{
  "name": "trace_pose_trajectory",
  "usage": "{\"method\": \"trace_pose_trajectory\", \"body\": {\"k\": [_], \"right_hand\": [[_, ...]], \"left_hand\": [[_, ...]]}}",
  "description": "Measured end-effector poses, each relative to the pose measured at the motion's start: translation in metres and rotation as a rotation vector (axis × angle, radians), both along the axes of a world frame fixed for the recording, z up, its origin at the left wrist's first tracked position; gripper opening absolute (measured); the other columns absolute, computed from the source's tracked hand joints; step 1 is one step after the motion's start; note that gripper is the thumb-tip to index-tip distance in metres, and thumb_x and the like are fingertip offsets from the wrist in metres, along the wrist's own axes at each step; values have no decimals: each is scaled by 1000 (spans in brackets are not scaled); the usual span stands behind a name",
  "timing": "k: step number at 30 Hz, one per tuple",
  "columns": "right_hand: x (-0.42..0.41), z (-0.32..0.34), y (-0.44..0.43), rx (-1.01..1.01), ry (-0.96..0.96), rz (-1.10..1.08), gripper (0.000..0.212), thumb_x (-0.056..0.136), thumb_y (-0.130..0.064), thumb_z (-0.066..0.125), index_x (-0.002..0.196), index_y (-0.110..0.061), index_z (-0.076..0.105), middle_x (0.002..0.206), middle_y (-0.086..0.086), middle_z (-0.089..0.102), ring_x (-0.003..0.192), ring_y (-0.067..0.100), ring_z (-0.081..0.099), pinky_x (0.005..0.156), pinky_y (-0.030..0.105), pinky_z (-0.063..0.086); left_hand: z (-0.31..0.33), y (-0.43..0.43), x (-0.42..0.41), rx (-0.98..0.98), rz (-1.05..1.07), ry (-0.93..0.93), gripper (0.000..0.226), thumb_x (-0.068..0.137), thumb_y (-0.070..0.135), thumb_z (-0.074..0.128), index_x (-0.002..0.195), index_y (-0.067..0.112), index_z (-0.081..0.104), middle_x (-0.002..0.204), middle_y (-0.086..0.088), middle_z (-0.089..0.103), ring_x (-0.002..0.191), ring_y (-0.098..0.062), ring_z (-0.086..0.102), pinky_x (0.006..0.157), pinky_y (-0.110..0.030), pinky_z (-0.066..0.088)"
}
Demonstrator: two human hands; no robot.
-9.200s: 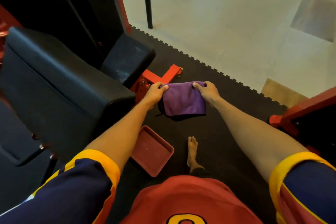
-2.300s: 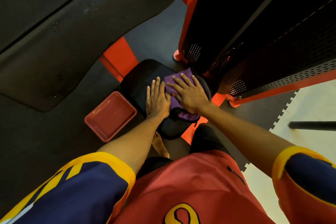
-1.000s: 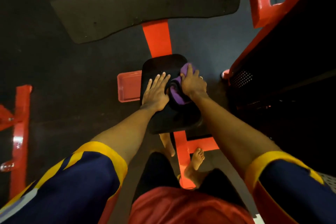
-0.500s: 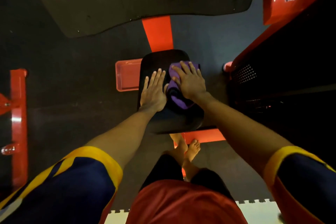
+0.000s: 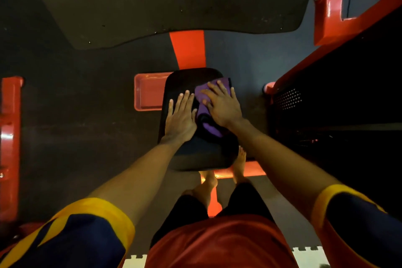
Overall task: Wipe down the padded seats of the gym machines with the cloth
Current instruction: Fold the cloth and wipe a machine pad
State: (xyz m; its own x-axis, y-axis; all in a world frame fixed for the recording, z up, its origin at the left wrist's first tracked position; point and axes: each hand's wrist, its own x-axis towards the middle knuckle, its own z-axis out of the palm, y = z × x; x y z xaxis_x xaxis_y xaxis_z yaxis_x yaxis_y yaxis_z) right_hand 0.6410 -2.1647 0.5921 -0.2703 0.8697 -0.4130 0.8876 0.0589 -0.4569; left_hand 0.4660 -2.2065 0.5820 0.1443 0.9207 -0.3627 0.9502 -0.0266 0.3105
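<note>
Right hand (image 5: 224, 109), fingers spread flat, presses the purple cloth (image 5: 202, 96) onto the far right of the black seat pad (image 5: 195, 152), with the left hand (image 5: 181, 118) lying flat beside it; even pressure and overlapping strokes toward the near edge should cover the whole pad.

Cloth (image 5: 212, 91) on seat (image 5: 195, 150), right side; tray (image 5: 148, 91) left of seat.

The right hand (image 5: 224, 107) lies flat, fingers spread, pressing a purple cloth (image 5: 208, 113) onto a black padded seat (image 5: 195, 150). The left hand (image 5: 180, 118) rests flat on the seat just beside the cloth. A red tray (image 5: 148, 91) lies on the dark floor (image 5: 82, 126), partly hidden under the seat's left edge.
</note>
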Motion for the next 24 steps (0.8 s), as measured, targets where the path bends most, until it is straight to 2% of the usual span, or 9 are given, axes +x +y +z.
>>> {"method": "trace_pose_trajectory", "body": {"k": [3,5,7,11,15,18,21,22,24], "right_hand": [[4,-12,26,-26,80,-178,47,109,-39,36,155,-26,38,168,2,22,155,32,16,121,55,24],[3,-8,15,-64,164,-409,47,108,-39,37,154,-28,37,167,4,22,149,36,28,115,55,36],[2,1,-10,-107,192,-542,49,107,-37,39,155,-29,33,167,6,20,147,37,32,112,56,39],[0,7,-34,-17,53,-244,55,106,-34,45,159,-29,30,171,6,10,154,42,11,122,58,23],[5,-14,22,-5,65,-27,49,108,-37,39,156,-28,38,170,1,18,156,38,5,124,59,14],[10,-28,62,30,126,-28,46,107,-35,40,153,-28,40,163,4,31,150,38,26,117,56,32],[7,-31,90,-159,155,-284,47,107,-43,36,151,-26,36,148,13,44,128,39,50,102,53,46],[1,-29,94,-192,111,-322,49,106,-46,36,151,-25,35,145,14,45,125,41,52,101,53,46],[-8,-22,84,-87,-29,-234,55,103,-49,42,151,-24,35,148,15,42,128,44,49,102,52,46]], "left_hand": [[0,11,11,15,80,-12,61,105,20,38,161,13,17,170,-3,9,157,-17,1,127,-41,-6],[-1,13,17,-7,69,10,65,104,21,39,162,12,11,170,-4,5,157,-18,-2,126,-41,-7],[-1,13,18,-2,48,45,61,108,25,32,162,12,7,170,-4,2,157,-18,-4,126,-41,-7],[-8,14,20,31,68,85,57,110,31,25,162,15,7,171,-2,3,157,-16,-2,126,-39,-7],[-10,12,20,20,71,99,66,105,29,36,163,16,7,171,0,2,157,-14,-4,126,-38,-8],[-6,13,22,33,108,71,68,98,36,26,163,17,14,170,1,9,157,-13,1,127,-39,-4],[-5,12,23,43,111,65,69,97,41,15,162,16,16,170,2,10,156,-12,2,128,-40,0],[-6,13,23,44,112,70,69,97,40,15,162,15,16,170,2,10,156,-12,2,128,-40,1],[-5,14,22,50,111,86,71,95,38,17,161,13,17,170,2,11,156,-12,3,128,-40,1]]}}
